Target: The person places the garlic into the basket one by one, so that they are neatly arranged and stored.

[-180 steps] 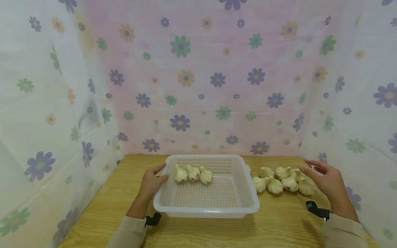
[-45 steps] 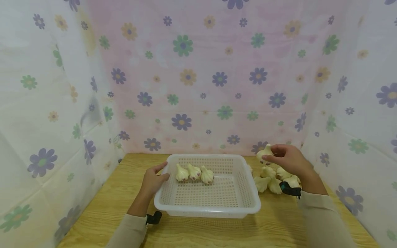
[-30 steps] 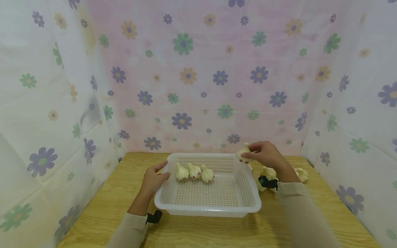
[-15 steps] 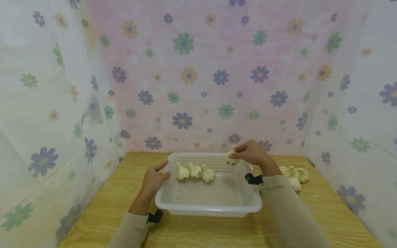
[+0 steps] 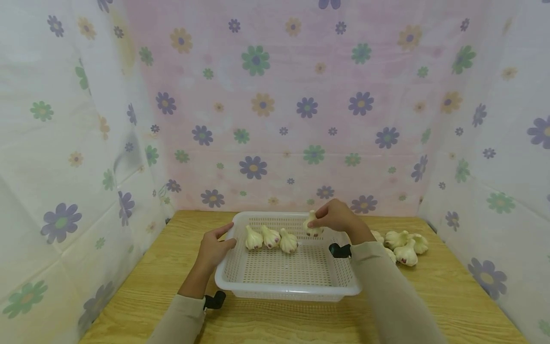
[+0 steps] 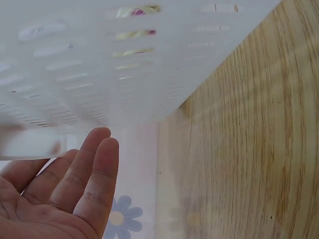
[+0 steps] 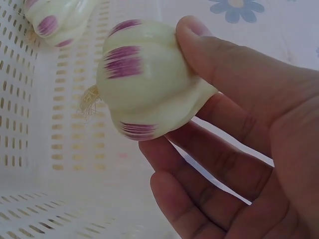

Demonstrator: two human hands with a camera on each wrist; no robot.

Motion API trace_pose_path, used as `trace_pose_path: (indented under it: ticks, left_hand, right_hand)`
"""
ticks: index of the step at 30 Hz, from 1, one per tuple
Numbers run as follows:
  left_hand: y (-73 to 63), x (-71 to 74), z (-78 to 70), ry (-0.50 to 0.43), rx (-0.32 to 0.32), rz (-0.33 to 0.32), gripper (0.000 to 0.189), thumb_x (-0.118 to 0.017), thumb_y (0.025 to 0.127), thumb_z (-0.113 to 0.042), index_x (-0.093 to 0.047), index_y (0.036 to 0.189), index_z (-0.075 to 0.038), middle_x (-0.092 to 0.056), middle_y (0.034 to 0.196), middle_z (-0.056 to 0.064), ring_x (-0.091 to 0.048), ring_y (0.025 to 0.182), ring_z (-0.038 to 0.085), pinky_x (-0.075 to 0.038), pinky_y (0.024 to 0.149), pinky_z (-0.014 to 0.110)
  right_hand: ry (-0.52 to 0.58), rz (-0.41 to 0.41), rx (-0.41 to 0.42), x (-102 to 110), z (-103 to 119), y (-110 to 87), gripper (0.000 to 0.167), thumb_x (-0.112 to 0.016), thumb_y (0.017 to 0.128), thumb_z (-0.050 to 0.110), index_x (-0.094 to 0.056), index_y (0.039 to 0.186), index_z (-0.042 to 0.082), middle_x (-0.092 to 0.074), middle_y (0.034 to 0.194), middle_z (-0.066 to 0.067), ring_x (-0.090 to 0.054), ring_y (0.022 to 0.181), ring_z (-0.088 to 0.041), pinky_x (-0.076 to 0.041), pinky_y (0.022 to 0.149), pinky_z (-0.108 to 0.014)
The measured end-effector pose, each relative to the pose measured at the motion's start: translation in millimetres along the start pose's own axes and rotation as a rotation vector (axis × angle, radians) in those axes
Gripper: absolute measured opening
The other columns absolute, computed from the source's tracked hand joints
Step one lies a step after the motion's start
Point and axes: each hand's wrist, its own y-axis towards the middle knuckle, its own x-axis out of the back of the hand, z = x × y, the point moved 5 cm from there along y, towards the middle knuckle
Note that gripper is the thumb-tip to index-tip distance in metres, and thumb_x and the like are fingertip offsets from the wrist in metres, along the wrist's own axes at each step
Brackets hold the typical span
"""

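Head view: right hand [image 5: 339, 217] pinches one garlic bulb [image 5: 312, 225] over the inside of the basket [image 5: 296, 289], by the basket's back edge, toward its back right corner. Gap to basket floor: can't tell.

Main risk: slip. The right wrist view shows the thumb and fingers near the neck end, smooth skin, fat root end unsupported; a loose pinch could let it turn or drop. Round base could then roll on the basket floor and knock the three bulbs [image 5: 270, 237] lying along the basket's back left part. Bringing the hand down too close to the back edge could catch the bulb or knuckles on the rim. Forearm crosses the basket's right edge, so a low sleeve [image 5: 391, 291] or the black wrist camera [image 5: 339, 250] could bump that rim and skew the basket on the bench [image 5: 460, 306]. The loose pile [image 5: 406, 253] toward the bench's right edge could scatter if the elbow swings wide.

Pose: right arm reaches in from the front right, wrist bent toward the basket, bulb neck up, roots down. Left hand [image 5: 213, 248] lightly holds the basket's left edge, thumb over the rim, fingers below, which likely steadies it.
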Motion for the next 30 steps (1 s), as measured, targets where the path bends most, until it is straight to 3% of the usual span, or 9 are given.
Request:
trace_pose_path:
  ticks: [7, 15, 24, 30]
  left_hand:
    - [-0.7, 1.1, 0.0, 0.006, 0.002, -0.001, 0.062, -0.066, 0.088, -0.011, -0.057, 0.15, -0.017, -0.044, 0.161, 0.018, -0.068, 0.12, 0.042, -0.065, 0.077, 0.044]
    - [1.9, 0.7, 2.6, 0.018, -0.005, 0.0, 0.062, -0.066, 0.089, -0.011, -0.057, 0.15, -0.018, -0.044, 0.161, 0.018, -0.067, 0.121, 0.041, -0.064, 0.079, 0.044]
    - [3.0, 1.7, 5.1, 0.022, -0.004, -0.005, 0.062, -0.067, 0.089, -0.012, -0.057, 0.15, -0.019, -0.045, 0.16, 0.017, -0.067, 0.121, 0.041, -0.065, 0.079, 0.045]
    - [3.3, 1.4, 4.2, 0.011, -0.006, -0.008, 0.063, -0.067, 0.088, -0.011, -0.058, 0.149, -0.018, -0.045, 0.16, 0.017, -0.068, 0.12, 0.04, -0.064, 0.078, 0.043]
  right_hand:
    - [-0.015, -0.006, -0.017, -8.2, 0.4, 4.9, 0.043, -0.087, 0.081, 0.042, -0.081, 0.11, 0.011, -0.075, 0.121, -0.012, -0.067, 0.117, -0.036, -0.056, 0.097, -0.055]
    - [-0.057, 0.027, -0.03, -16.6, 5.1, 5.9, 0.051, -0.089, 0.079, 0.038, -0.077, 0.117, 0.007, -0.073, 0.121, -0.012, -0.067, 0.113, -0.035, -0.057, 0.096, -0.053]
    - [-0.086, 0.036, -0.044, -25.9, 2.9, 9.7, 0.042, -0.091, 0.077, 0.035, -0.078, 0.108, 0.01, -0.074, 0.11, -0.005, -0.069, 0.1, -0.024, -0.06, 0.089, -0.046]
    - [-0.079, 0.032, -0.059, -28.7, 2.5, 9.2, 0.036, -0.091, 0.078, 0.03, -0.079, 0.107, 0.012, -0.075, 0.11, -0.004, -0.07, 0.101, -0.025, -0.059, 0.091, -0.047]
